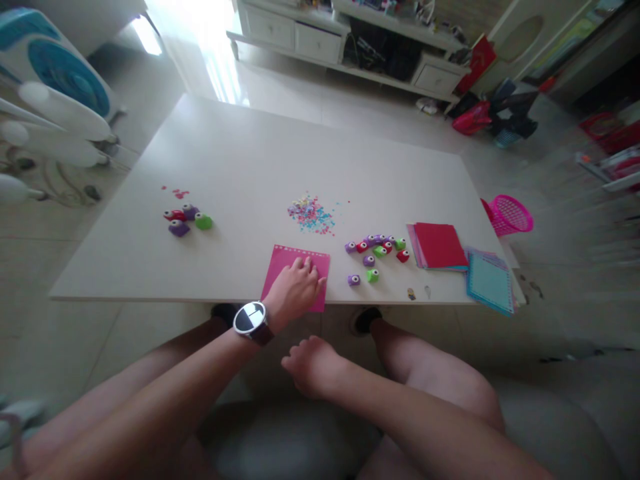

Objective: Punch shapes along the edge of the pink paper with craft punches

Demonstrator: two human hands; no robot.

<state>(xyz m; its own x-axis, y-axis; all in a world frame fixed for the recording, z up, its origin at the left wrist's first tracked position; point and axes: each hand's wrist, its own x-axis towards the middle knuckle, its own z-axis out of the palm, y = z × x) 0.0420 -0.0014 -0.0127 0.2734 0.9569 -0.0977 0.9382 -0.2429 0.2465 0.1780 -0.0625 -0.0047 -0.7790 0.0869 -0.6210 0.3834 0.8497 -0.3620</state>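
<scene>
My left hand (296,288), with a watch on its wrist, lies on a pink sheet of paper (273,270) with its fingers spread. A row of small cut-outs runs along the sheet's far edge, and its near edge hangs over the table's front edge. My right hand (313,365) is in front of the table, lower than the sheet, with its fingers curled closed; whatever is inside them, if anything, is hidden. Beyond the sheet lies a pile of coloured paper confetti (313,215). Right of it stand several small craft punches with eye-like buttons, a purple punch (354,280) nearest.
More punches (179,228) and pink paper bits (180,194) sit on the white table's (240,160) left. At the right are red paper sheets (440,245), blue-edged sheets (490,283) and two small items (411,293). A pink basket (511,215) stands past the right edge.
</scene>
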